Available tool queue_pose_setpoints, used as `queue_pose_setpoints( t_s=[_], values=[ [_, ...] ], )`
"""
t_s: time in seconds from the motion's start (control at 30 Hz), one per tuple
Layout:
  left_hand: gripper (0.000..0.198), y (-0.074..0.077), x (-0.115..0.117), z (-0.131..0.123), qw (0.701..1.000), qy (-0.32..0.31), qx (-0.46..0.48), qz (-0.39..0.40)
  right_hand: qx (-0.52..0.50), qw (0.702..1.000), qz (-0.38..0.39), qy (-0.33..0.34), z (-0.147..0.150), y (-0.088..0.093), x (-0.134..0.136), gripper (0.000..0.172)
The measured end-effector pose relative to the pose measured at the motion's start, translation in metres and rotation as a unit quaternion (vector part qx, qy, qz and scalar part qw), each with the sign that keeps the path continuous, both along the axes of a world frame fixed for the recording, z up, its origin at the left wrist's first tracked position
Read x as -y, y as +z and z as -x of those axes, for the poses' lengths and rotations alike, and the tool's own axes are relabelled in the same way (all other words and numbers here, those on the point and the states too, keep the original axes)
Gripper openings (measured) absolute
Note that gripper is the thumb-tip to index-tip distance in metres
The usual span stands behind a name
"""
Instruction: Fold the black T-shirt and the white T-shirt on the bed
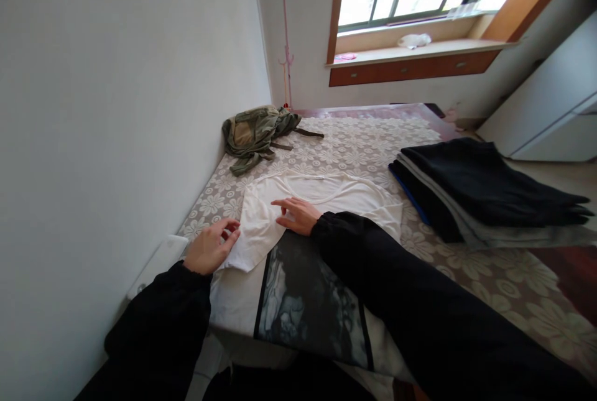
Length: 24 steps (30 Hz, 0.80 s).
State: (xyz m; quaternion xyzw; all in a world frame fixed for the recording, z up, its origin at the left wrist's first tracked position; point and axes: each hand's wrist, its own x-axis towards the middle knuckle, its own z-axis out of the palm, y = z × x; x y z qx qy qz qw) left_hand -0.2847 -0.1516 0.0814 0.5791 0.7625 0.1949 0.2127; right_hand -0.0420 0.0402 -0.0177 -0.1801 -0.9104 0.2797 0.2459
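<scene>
A white T-shirt (pixel 259 214) with a dark printed panel lies spread on the patterned tablecloth, its neckline toward the far side and its lower part reaching the near table edge. My left hand (pixel 213 245) is at the left sleeve's edge, fingers bent and apart, with no cloth visibly gripped. Over the upper middle of the shirt is my right hand (pixel 297 214), palm down, its fingers apart just above or on the fabric. Whether its fingertips touch the cloth cannot be made out.
A stack of folded dark and grey clothes (pixel 480 183) sits on the right of the table. An olive backpack (pixel 256 133) lies at the back left by the wall. The lace tablecloth (pixel 345 146) covers the table. A white box-like object (pixel 161 261) stands at the left edge.
</scene>
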Motion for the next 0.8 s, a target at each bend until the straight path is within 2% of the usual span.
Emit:
queue_pose_setpoints(
  t_s=[0.07,0.13,0.23,0.33,0.43,0.5,0.57,0.63,0.67,0.73,0.77,0.8],
  values=[
    [0.031,-0.009,0.013,0.003,0.997,0.01,-0.06,0.052,0.036,0.997,-0.065,0.022,0.0,0.001,0.001,0.053],
    [0.027,-0.013,0.025,0.002,0.99,0.026,-0.097,0.097,0.061,0.993,-0.091,0.042,0.0,0.001,0.003,0.046],
    [0.022,-0.017,0.038,-0.003,0.984,0.033,-0.117,0.13,0.073,0.991,-0.09,0.073,0.001,0.0,0.006,0.035],
    [0.019,-0.023,0.044,-0.005,0.986,0.031,-0.111,0.12,0.079,0.991,-0.079,0.079,0.003,0.002,0.005,0.034],
    [0.025,-0.026,0.046,-0.003,0.989,0.045,-0.102,0.095,0.1,0.989,-0.071,0.082,-0.001,0.023,0.003,0.04],
    [0.033,-0.027,0.054,0.001,0.992,0.064,-0.077,0.071,0.087,0.991,-0.058,0.078,-0.015,0.055,0.007,0.044],
    [0.041,-0.027,0.069,0.007,0.994,0.094,-0.04,0.036,0.034,0.998,-0.034,0.045,-0.046,0.095,0.021,0.038],
    [0.048,-0.032,0.095,0.011,0.991,0.13,0.006,-0.009,-0.014,1.0,0.0,0.004,-0.094,0.13,0.05,0.028],
    [0.051,-0.037,0.11,0.011,0.987,0.155,0.03,-0.033,-0.014,0.999,0.032,-0.011,-0.123,0.142,0.07,0.025],
    [0.055,-0.056,0.146,0.004,0.967,0.226,0.078,-0.088,0.017,0.99,0.14,-0.029,-0.189,0.148,0.119,0.03],
    [0.056,-0.069,0.165,-0.003,0.95,0.273,0.091,-0.123,0.032,0.978,0.203,-0.039,-0.223,0.141,0.148,0.038],
    [0.055,-0.084,0.184,-0.011,0.928,0.314,0.104,-0.17,0.047,0.961,0.259,-0.089,-0.254,0.127,0.179,0.046]
  ],
)
